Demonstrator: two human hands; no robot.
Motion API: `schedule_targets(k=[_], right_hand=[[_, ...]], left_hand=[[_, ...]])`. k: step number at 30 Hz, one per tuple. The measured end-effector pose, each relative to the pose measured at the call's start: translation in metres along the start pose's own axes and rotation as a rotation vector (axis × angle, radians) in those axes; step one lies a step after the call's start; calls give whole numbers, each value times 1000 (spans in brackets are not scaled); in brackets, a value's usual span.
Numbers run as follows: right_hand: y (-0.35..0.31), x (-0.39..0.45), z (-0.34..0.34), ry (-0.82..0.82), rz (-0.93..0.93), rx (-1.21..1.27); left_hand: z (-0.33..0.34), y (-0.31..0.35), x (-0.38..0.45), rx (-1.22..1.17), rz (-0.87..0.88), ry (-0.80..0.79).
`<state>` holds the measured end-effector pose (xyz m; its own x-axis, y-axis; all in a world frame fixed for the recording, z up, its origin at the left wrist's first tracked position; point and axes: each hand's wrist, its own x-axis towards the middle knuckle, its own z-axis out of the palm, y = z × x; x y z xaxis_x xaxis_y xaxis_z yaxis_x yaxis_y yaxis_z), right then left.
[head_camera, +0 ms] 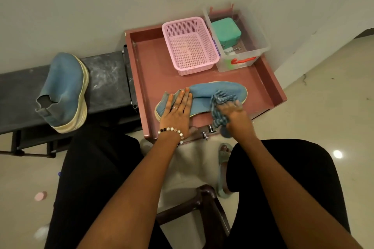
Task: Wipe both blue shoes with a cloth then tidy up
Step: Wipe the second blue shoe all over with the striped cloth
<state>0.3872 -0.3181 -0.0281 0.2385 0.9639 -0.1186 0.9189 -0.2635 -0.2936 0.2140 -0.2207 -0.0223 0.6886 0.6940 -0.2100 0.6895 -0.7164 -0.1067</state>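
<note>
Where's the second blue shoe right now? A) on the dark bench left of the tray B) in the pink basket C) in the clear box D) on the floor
A: the second blue shoe sits on the dark bench, while the left hand presses the other shoe on the tray.

One blue shoe [208,95] lies on its side in the red tray [271,79], striped cloth [221,107] bunched against its toe. Second blue shoe [64,91] rests on the dark desk [107,79], sole facing right.
</note>
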Motion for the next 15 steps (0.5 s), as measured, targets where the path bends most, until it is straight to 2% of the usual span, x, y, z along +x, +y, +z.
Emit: schedule_targets(k=[2, 4, 6, 7, 9, 11, 15], right_hand=[[-10, 3, 5, 45, 179, -118], [-48, 9, 22, 113, 296, -137], [-87, 14, 31, 118, 261, -62], [-93, 15, 33, 66, 172, -31], [-78, 17, 28, 4, -38, 35], [-41, 14, 16, -14, -107, 56], [3, 3, -3, 60, 156, -60]], left_hand=[[1, 0, 0, 5, -2, 0], [1, 0, 0, -3, -9, 14], [3, 0, -1, 10, -18, 27], [3, 0, -2, 30, -18, 25], [1, 0, -2, 41, -6, 23], [1, 0, -1, 5, -5, 23], [3, -1, 1, 10, 11, 8]])
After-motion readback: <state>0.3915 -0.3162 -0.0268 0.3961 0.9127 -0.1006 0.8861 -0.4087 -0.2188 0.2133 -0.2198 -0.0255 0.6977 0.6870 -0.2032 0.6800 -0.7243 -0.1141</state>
